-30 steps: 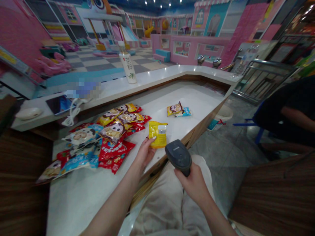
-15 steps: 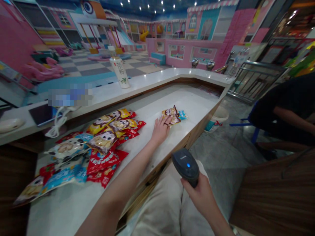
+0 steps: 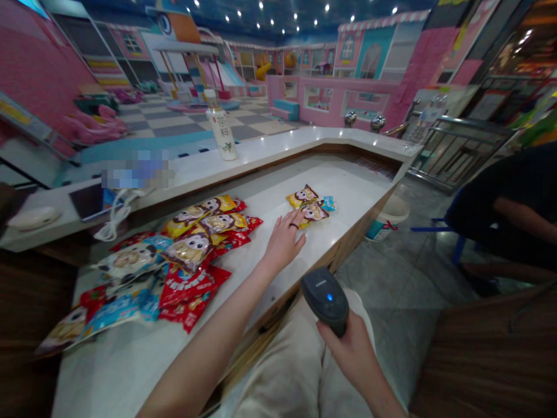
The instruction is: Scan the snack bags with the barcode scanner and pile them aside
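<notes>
My left hand (image 3: 284, 238) hovers open over the white counter (image 3: 278, 191), fingers spread, just short of a small group of snack packets (image 3: 310, 206) at the far right. The nearest of them is a yellow packet with a cartoon monkey (image 3: 314, 214), close to my fingertips. My right hand (image 3: 350, 348) is closed round the handle of a dark barcode scanner (image 3: 324, 299) with a blue light lit, held over my lap below the counter edge. A big pile of red, yellow and blue snack packets (image 3: 174, 249) lies to the left of my left arm.
A white bottle (image 3: 221, 129) stands on the raised ledge behind the counter. A tablet (image 3: 89, 200), a white cable (image 3: 114, 216) and a white dish (image 3: 32, 217) lie on the ledge at left. A bucket (image 3: 386, 219) sits on the floor; a seated person's arm (image 3: 522, 215) is at right.
My left hand carried the yellow packet from near the scanner to the small group at the far right, let it go, and has drawn back a little. The scanner's blue light came on.
</notes>
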Demonstrator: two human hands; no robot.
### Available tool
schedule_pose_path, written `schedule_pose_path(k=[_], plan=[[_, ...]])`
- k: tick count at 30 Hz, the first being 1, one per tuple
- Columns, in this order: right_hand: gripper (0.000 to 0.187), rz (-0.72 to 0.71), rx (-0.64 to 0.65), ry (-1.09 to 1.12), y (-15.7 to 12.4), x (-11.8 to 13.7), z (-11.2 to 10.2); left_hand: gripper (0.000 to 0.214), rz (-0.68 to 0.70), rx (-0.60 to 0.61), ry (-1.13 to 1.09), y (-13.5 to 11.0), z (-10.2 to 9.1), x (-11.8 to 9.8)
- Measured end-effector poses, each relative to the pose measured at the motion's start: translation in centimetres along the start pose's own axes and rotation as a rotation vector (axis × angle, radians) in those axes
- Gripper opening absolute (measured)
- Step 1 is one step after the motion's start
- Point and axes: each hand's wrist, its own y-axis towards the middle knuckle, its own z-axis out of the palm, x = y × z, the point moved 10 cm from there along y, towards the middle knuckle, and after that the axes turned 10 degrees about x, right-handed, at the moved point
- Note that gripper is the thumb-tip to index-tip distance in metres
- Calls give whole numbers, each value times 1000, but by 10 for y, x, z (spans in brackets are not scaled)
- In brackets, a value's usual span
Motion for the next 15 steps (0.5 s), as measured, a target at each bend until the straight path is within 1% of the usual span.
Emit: schedule_pose_path(k=[2,3,4,6,8,10,12,13,15], plan=[[17,-19,12,3,-1,4,2,61,-45,-132,-69,-30,-39,-6],[17,-22,23,3,-2,6,4,60,-65,-188,-36,-42,-60,-7],[17,-21,36,2,-3,6,5,60,-76,-224,50,-50,-81,-8],[17,-17,55,1,-6,7,9,59,-69,-243,318,-59,-120,-8],[15,-13,65,0,-8,7,11,60,-88,-229,520,-61,-151,3],[14,-10,66,-1,-10,8,13,59,-159,-171,559,-58,-173,24],[13,-6,65,0,-11,9,14,51,-237,-143,476,-56,-188,41],[13,-7,62,1,-11,10,13,44,-263,-156,410,-56,-194,45],[13,-9,52,3,-11,13,12,35,-266,-232,267,-59,-201,42]])
